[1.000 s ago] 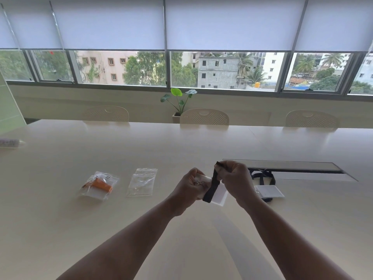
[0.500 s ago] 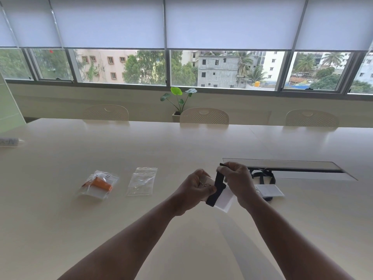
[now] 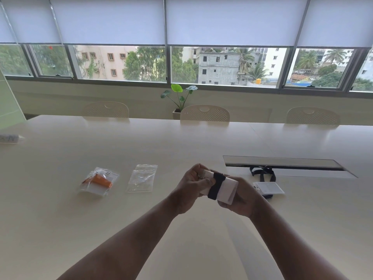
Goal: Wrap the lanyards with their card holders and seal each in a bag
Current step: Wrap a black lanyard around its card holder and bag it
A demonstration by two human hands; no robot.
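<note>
Seen from the head camera, the left hand (image 3: 191,187) and right hand (image 3: 239,201) both grip a white card holder (image 3: 227,187) above the near table (image 3: 181,142), its black lanyard (image 3: 217,185) banded around it. At the left, one filled bag (image 3: 97,181) looks finished; an empty bag (image 3: 142,178) waits beside it. Another lanyard and holder (image 3: 267,183) lies unwrapped at the right.

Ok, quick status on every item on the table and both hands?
Left hand: grips the card holder's clip end.
Right hand: holds the card holder's other end.
Card holder: held above the table, black lanyard wound around it.
Orange lanyard bag: filled, lying flat.
Empty bag: lying flat.
Second card holder: on the table, dark lanyard unwrapped.
</note>
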